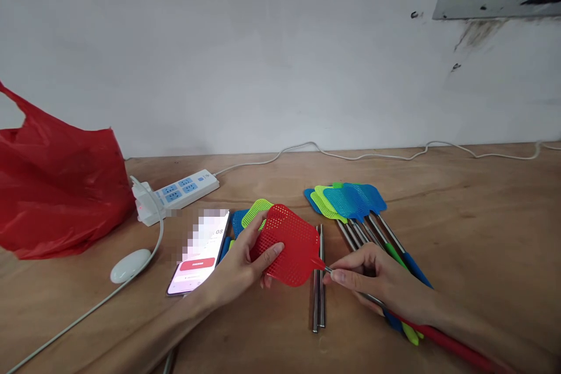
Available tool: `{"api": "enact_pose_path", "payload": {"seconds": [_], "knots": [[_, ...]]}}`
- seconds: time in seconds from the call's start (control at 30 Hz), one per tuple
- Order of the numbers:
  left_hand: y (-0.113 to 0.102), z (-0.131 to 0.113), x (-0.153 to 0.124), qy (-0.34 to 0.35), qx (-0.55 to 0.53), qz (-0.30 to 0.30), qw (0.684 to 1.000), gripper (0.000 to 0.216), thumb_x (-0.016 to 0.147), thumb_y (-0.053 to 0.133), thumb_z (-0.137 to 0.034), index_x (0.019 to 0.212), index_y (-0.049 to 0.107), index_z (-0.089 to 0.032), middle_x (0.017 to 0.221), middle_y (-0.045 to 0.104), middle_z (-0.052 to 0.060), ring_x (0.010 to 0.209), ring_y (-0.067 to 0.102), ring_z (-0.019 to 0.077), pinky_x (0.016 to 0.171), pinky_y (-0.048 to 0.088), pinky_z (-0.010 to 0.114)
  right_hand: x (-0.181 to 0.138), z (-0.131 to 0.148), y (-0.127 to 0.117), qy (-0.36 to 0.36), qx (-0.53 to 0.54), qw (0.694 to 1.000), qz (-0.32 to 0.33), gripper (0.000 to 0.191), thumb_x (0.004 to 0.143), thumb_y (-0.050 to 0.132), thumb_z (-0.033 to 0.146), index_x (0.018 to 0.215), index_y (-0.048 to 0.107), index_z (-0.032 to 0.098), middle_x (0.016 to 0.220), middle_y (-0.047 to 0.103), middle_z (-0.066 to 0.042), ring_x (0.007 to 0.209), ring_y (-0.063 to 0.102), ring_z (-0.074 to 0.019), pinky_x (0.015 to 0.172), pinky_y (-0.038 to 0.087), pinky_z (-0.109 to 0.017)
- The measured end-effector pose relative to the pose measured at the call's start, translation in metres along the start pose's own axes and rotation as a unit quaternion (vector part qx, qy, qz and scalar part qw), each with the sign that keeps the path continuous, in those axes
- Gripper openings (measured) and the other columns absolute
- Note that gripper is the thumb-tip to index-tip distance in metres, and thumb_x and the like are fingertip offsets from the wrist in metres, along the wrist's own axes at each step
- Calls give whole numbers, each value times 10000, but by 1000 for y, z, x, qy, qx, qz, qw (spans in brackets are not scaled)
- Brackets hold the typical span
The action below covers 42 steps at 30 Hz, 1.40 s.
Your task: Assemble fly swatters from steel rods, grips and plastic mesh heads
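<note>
Red swatter (294,248) partly hides lime swatter (258,209); phone (202,252) lies left.

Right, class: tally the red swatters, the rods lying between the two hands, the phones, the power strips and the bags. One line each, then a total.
Red swatter: 1
Rods: 2
Phone: 1
Power strip: 1
Bag: 1
Total: 6
</note>
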<state>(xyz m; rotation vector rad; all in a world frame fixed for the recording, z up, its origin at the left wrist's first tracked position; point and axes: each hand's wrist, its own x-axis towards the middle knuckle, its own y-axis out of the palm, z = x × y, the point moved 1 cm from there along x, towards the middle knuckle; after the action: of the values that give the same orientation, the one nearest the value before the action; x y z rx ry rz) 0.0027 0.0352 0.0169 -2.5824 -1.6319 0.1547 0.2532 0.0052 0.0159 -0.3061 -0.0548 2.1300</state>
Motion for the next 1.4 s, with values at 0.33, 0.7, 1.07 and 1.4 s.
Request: {"api": "enact_pose_path", "payload": {"seconds": [0.33, 0.7, 1.07, 1.4], "knots": [[3, 3, -1, -18, -8, -4, 1000, 925, 882, 650, -551, 1558, 122, -204, 837, 646, 17, 516, 530, 114, 482, 465, 255, 1, 1, 0, 15, -6, 1000, -5, 433, 897, 604, 543, 881, 778, 147, 366, 407, 86, 322, 305, -49, 371, 199, -191], [-1, -4, 3, 64, 149, -142, 977, 438, 1008, 448, -486, 1374, 405, -250, 1215, 580, 77, 885, 600, 203, 744, 499, 344, 3, 2, -10, -35, -28, 989, -140, 470, 873, 589, 585, 970, 700, 139, 456, 425, 86, 385, 374, -89, 408, 259, -228], [4, 4, -1, 173, 478, -79, 857, 204, 963, 472, -238, 1130, 579, -191, 1188, 603, 115, 1121, 554, 304, 967, 474, 507, 11, -12, -43, -89, -251, 913, -308, 474, 881, 493, 381, 1269, 575, 121, 527, 459, 55, 487, 443, -186, 491, 309, -303], [6, 24, -3, 140, 605, -67, 781, 380, 979, 484, -324, 1314, 523, -151, 1432, 512, 194, 1342, 451, 397, 1038, 440, 599, 14, -24, -53, -78, -454, 814, -354, 470, 819, 451, 182, 1285, 496, 141, 549, 488, 64, 512, 510, -202, 549, 307, -296]]}}
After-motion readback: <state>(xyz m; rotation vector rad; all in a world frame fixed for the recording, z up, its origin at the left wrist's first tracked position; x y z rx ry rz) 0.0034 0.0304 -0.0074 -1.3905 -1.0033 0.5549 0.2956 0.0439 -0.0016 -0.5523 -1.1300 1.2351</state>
